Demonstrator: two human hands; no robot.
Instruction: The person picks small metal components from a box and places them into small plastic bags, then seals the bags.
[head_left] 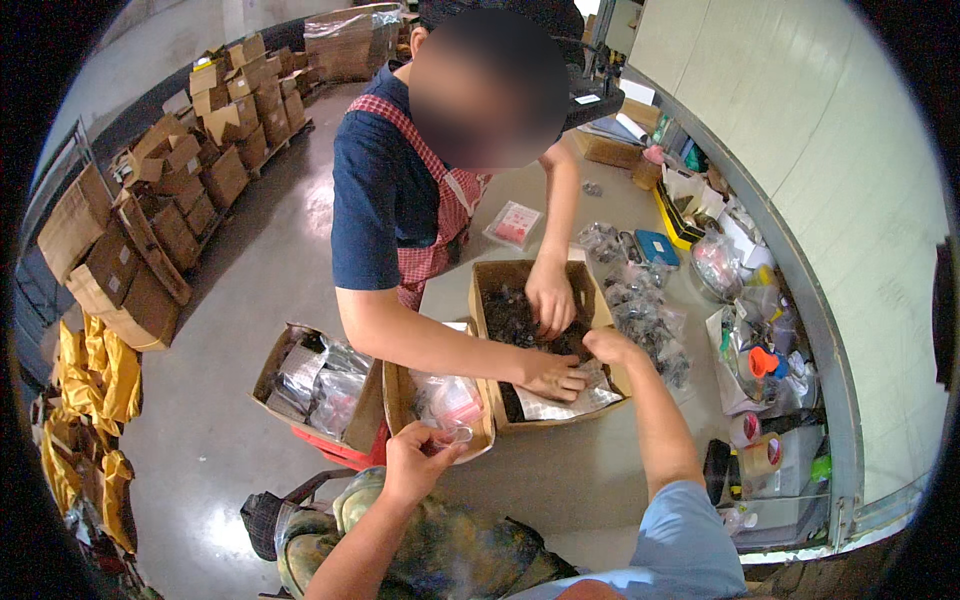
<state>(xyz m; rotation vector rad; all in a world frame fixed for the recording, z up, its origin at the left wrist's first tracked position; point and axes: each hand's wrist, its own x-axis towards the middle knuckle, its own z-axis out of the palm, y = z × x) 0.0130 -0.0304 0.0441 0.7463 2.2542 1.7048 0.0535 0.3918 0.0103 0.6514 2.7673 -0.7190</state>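
My left hand (415, 462) is closed in a pinch on a small clear plastic bag (461, 435). It is above the near edge of a cardboard box (398, 400) that holds clear bags with red stripes (455, 400). My right hand (612, 347) reaches over the right side of a larger cardboard box (482, 310) of small dark parts (508, 318). Its fingers are drawn together, and whatever they hold is too small to make out. Across from me, a co-worker's two hands are in the same box, one (552, 378) on a printed sheet (575, 402).
Clear bags of dark parts (645, 310) lie right of the box. A carton of packed bags (310, 390) rests on a red stool (345, 452) at left. Tape rolls (762, 455) and clutter line the table's right edge. Stacked cartons (230, 110) stand farther back.
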